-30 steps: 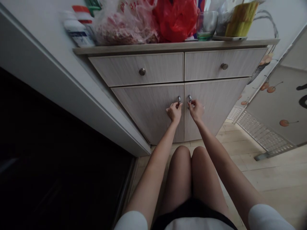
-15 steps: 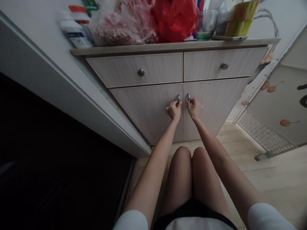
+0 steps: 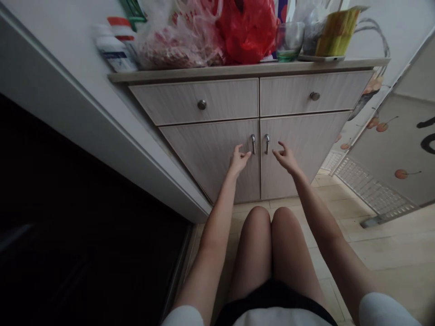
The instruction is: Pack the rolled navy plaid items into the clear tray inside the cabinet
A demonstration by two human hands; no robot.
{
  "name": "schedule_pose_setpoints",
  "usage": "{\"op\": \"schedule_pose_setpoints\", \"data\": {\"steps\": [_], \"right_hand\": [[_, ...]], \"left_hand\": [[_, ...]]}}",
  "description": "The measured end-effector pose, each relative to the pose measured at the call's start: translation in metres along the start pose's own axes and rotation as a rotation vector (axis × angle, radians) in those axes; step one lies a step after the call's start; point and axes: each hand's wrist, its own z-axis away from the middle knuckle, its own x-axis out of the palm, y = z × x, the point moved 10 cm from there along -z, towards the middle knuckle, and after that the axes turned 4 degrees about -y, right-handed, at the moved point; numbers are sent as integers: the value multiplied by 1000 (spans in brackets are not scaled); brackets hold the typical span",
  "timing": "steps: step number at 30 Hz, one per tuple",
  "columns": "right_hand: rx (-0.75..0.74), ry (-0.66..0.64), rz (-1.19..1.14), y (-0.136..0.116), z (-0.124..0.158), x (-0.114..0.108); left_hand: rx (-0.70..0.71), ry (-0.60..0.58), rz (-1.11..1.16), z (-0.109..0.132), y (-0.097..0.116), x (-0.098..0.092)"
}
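Fingers (image 3: 282, 145) of both bare hands are found parted, thumb and forefinger standing well apart on each, with nothing gripped in either. Nearest in the scene are the person's white sleeves (image 3: 185, 316) and bent knees (image 3: 258, 218), the latter side by side over a pale plank floor (image 3: 384, 246). Off to the right stands a light panel (image 3: 380, 154) printed with cherries. Both arms extend forward past the knees. Left hand (image 3: 239, 161) is just beside the left door handle (image 3: 253, 144), thumb closest to its lower end; whether they make contact, I cannot tell from this position. Right hand (image 3: 286, 159) is near the right door handle (image 3: 267, 144), with a visible gap between. Both handles are metal, hang vertically and flank the seam of the cabinet doors (image 3: 200, 147), which are closed. Above these, two drawers (image 3: 234, 97) are likewise closed, each fitted with one round knob (image 3: 201, 104). On the cabinet top (image 3: 244, 69), reading left to right, I note a white bottle (image 3: 116, 54), an orange-lidded container (image 3: 121, 29), a translucent plastic bag (image 3: 183, 43), a red plastic bag (image 3: 249, 34), a drinking glass (image 3: 289, 40) and a yellow container (image 3: 338, 34) on a flat tray (image 3: 321, 58).
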Motion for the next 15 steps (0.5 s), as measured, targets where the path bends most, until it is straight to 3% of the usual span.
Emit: {"op": "schedule_pose_setpoints", "data": {"steps": [2,4,6,10,15], "right_hand": [[71,-238,-161,-6,23,4],[73,-465,-293,-26,48,7],[32,-581,-418,-49,64,6],[-88,-466,-684,-73,60,-3],[-128,-321,-880,-50,38,19]], "left_hand": [[-48,-152,207,17,-3,-3],[-20,-266,408,35,7,-6],[68,-254,558,47,23,-16],[205,-117,647,56,40,-25],[224,-83,602,51,31,-3]]}}
